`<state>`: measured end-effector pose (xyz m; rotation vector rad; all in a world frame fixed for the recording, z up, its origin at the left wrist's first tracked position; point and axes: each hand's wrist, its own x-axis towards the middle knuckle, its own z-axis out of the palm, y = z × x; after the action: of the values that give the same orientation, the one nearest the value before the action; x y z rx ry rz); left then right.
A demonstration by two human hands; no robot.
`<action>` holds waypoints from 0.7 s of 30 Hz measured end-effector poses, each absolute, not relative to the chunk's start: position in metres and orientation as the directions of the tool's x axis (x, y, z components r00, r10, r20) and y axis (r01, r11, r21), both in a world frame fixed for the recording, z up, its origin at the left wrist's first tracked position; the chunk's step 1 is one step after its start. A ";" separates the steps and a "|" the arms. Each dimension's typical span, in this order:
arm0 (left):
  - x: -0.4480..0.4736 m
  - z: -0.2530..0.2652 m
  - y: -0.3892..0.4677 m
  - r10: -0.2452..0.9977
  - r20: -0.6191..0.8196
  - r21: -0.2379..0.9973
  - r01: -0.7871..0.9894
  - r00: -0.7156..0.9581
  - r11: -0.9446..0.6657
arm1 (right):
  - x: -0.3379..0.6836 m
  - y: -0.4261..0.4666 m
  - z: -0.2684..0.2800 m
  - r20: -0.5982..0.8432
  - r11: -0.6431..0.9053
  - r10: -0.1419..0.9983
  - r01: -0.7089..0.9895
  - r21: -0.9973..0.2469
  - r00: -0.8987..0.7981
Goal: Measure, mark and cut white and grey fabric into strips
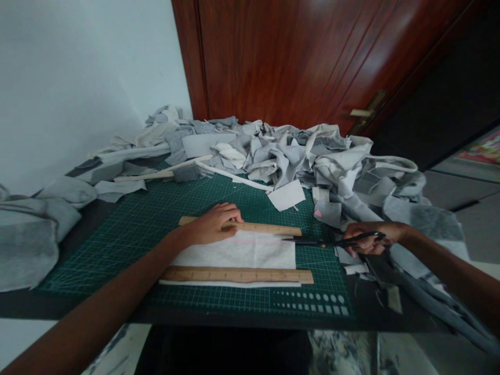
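Note:
A light grey piece of cloth (242,253) with a faint pink line near its far edge lies flat on the green cutting mat (128,239). My left hand (214,225) is closed over a wooden ruler (269,228) along the cloth's far edge, thumb and curled fingers pressing down. My right hand (365,238) grips black scissors (322,242) from the right. Their tips reach the cloth's right end near the pink line; the small gap between the blades is hard to make out. A second wooden ruler (242,275) lies across the cloth's near edge.
Heaps of grey and white fabric scraps (273,156) line the back of the black table (23,304) and its right side. More folded cloth (27,245) sits at the left. A loose white scrap (287,195) rests on the mat. Behind stands a brown wooden door (289,62).

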<state>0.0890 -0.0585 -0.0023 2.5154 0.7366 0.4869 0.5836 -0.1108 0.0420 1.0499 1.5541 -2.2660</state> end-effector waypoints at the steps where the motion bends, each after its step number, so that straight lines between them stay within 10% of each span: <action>1: 0.089 -0.002 -0.059 0.577 0.198 0.527 0.410 0.793 -0.744 | 0.583 -0.110 0.042 -0.649 -0.442 0.230 0.516 -0.733 -0.725; 21: 0.088 -0.003 -0.059 0.571 0.212 0.521 0.403 0.793 -0.753 | 0.586 -0.097 0.043 -0.680 -0.443 0.285 0.537 -0.718 -0.675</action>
<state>0.0883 -0.0592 -0.0027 2.5249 0.7286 0.5004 0.5855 -0.0967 0.0426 1.1771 1.5557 -2.2449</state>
